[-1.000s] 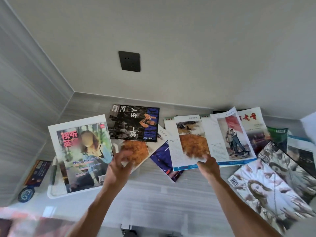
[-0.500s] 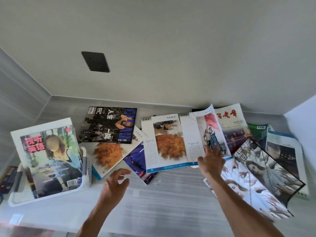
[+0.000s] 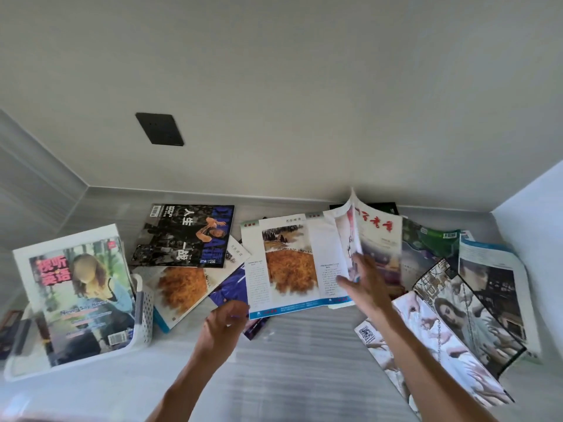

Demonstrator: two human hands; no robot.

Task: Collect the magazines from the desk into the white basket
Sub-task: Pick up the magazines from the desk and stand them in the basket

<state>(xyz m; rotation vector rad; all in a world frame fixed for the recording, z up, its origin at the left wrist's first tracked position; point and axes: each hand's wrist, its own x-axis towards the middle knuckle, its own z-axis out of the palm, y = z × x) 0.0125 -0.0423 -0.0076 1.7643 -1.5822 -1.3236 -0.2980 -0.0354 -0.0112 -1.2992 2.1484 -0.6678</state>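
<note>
The task has only begun: one magazine (image 3: 79, 296) stands in the white basket (image 3: 143, 315), far left of the fingers. Many magazines lie on the table (image 3: 289, 360). The right hand (image 3: 365, 284) holds the lifted page of the open magazine (image 3: 289, 266), fingers clamped on it. The left hand (image 3: 224, 324) hovers beside its near corner, fingers loosely curled, holding nothing.

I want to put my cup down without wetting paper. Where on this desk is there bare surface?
The widest bare patch is the front strip of the desk, between the white basket and the pale magazine with the QR code; both forearms cross it. A narrow bare band lies at the back left, behind the black magazine. The middle and right are crowded with overlapping magazines.
</note>
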